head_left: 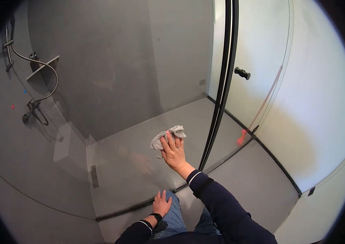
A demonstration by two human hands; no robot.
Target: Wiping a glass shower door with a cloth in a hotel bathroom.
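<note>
My right hand [173, 152] presses a crumpled grey-white cloth [158, 141] flat against the clear glass shower panel [140, 179]. Its fingers lie spread over the cloth, and folds stick out past the fingertips. A ring shows on one finger. My left hand [162, 204] rests on my jeans [173, 211] at the knee, holding nothing, with its fingers stretched out. A black watch is on that wrist. Faint reflections of a hand show in the glass to the left of the cloth.
Black vertical frame bars [222, 81] stand right of my hand. Beyond them are a black door knob [242, 73] and a pink long-handled tool [241, 137]. On the left wall hang a shower hose [56, 77], a corner shelf [43, 68] and a mixer tap [33, 105]. A dark threshold [136, 206] runs along the floor.
</note>
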